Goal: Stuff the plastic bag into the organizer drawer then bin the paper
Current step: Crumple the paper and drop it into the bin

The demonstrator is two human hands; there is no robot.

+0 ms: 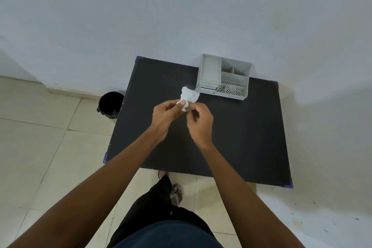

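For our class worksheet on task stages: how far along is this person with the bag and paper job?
Nothing looks finished yet. Both hands, left and right, hold a crumpled white wad above the black table; whether it is bag or paper is unclear. Left to do: stuffing the grey plastic organizer's drawer, then dropping paper in the black round bin on the floor.

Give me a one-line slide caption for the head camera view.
Both hands pinch a crumpled white wad over the black table, near the grey plastic organizer.
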